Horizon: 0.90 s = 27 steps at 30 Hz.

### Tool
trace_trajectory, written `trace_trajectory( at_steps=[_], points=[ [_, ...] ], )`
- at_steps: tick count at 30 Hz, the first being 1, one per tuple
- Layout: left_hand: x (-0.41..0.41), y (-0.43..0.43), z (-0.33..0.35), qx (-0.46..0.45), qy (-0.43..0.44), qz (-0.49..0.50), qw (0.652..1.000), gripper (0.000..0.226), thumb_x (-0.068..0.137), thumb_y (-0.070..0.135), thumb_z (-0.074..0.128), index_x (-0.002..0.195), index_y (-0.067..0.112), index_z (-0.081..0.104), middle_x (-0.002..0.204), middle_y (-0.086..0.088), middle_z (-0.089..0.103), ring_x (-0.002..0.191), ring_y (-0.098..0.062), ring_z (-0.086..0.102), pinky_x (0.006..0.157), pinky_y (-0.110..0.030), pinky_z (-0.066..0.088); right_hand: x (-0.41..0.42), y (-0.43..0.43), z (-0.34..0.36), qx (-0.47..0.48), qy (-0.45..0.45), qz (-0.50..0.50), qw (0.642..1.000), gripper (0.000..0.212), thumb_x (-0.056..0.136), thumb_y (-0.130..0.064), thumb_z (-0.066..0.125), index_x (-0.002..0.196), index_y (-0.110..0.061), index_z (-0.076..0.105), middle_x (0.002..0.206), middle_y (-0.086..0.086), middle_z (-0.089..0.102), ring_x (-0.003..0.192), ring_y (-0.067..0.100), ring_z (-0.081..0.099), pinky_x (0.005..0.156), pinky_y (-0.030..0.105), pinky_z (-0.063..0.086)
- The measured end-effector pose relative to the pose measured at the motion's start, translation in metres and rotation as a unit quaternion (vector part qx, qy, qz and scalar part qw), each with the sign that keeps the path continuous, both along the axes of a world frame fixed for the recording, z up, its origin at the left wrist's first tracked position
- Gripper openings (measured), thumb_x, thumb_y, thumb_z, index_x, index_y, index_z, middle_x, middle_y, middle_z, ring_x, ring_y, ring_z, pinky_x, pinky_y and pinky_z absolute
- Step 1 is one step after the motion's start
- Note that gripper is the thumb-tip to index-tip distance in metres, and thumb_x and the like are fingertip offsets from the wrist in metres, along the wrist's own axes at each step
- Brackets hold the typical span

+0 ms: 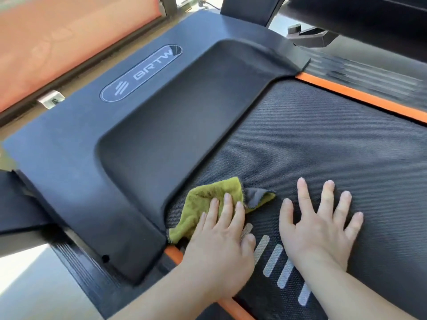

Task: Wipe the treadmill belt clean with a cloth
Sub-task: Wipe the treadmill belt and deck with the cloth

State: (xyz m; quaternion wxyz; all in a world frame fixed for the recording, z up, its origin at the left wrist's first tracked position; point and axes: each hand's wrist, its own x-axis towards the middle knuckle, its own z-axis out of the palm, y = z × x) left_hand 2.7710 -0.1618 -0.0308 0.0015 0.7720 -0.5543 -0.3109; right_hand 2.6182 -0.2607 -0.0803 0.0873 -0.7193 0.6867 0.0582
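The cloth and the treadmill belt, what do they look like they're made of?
Cloth: looks like terry or microfibre, olive-green with a grey reverse, fuzzy nap, frayed edge. Treadmill belt: probably rubber or PVC, matt black, with a fine woven-looking grid texture.

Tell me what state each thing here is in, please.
treadmill belt: lying flat, mostly uncovered.
cloth: crumpled on the belt, one corner folded over, grey side showing.
left hand: flat, fingers straight, pressing the cloth.
right hand: flat, fingers spread, resting on bare belt.
motor cover: in place at the belt's end.
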Motion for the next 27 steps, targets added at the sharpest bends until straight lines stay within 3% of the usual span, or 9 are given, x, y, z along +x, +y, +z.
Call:
trace_trajectory(
  at_steps=[4, 7, 13, 17, 22, 27],
  points=[
    [0.044, -0.047, -0.015, -0.059, -0.065, -0.096, 0.992, 0.058, 0.109, 0.046, 0.018, 0.163, 0.037, -0.002, 0.17, 0.011, -0.016, 0.157, -0.02, -0.016, 0.127, -0.05, -0.003, 0.0, 0.001, 0.0, -0.006, -0.006, 0.002, 1.0, 0.066, 0.097, -0.069, 0.005, 0.16, -0.053, -0.003, 0.174, 0.0, -0.012, 0.158, 0.032, -0.014, 0.125, 0.059, -0.006],
    [0.077, -0.082, -0.025, -0.095, -0.045, -0.121, 0.987, 0.056, 0.11, 0.042, 0.019, 0.164, 0.037, 0.003, 0.171, 0.012, -0.011, 0.157, -0.015, -0.014, 0.127, -0.045, -0.003, 0.0, 0.001, 0.001, -0.002, -0.009, 0.003, 1.0, 0.066, 0.098, -0.069, 0.006, 0.161, -0.052, -0.002, 0.173, 0.0, -0.012, 0.158, 0.032, -0.015, 0.125, 0.059, -0.007],
    [0.03, -0.027, -0.01, -0.066, 0.008, -0.089, 0.994, 0.058, 0.109, 0.045, 0.015, 0.164, 0.032, 0.002, 0.168, 0.012, -0.019, 0.154, -0.009, -0.022, 0.125, -0.035, -0.014, 0.0, -0.001, 0.002, 0.001, -0.004, 0.004, 1.0, 0.066, 0.098, -0.068, 0.005, 0.161, -0.051, -0.003, 0.173, 0.001, -0.013, 0.158, 0.032, -0.016, 0.125, 0.059, -0.007],
    [0.039, -0.023, -0.008, -0.061, -0.041, -0.142, 0.987, 0.071, 0.097, 0.057, -0.001, 0.164, 0.035, 0.003, 0.169, 0.012, -0.015, 0.156, -0.009, -0.015, 0.128, -0.039, -0.004, 0.0, 0.0, 0.002, 0.004, -0.003, 0.0, 1.0, 0.067, 0.097, -0.069, 0.005, 0.16, -0.052, -0.005, 0.173, 0.0, -0.015, 0.157, 0.032, -0.017, 0.125, 0.059, -0.006],
    [0.058, -0.082, -0.02, -0.112, -0.048, -0.121, 0.985, 0.056, 0.11, 0.04, 0.023, 0.164, 0.032, 0.011, 0.172, 0.005, -0.008, 0.158, -0.015, -0.007, 0.128, -0.038, -0.003, 0.0, 0.001, 0.001, -0.002, -0.007, 0.002, 1.0, 0.066, 0.097, -0.069, 0.004, 0.16, -0.052, -0.006, 0.173, 0.0, -0.014, 0.157, 0.032, -0.017, 0.125, 0.059, -0.006],
    [0.012, -0.019, -0.008, -0.094, 0.005, -0.114, 0.989, 0.059, 0.11, 0.044, 0.021, 0.165, 0.028, 0.007, 0.169, 0.006, -0.016, 0.156, -0.012, -0.018, 0.127, -0.033, -0.008, 0.0, 0.0, 0.001, 0.001, -0.005, 0.003, 1.0, 0.066, 0.097, -0.069, 0.006, 0.16, -0.052, -0.007, 0.173, 0.001, -0.015, 0.157, 0.033, -0.018, 0.125, 0.06, -0.007]
  ],
)
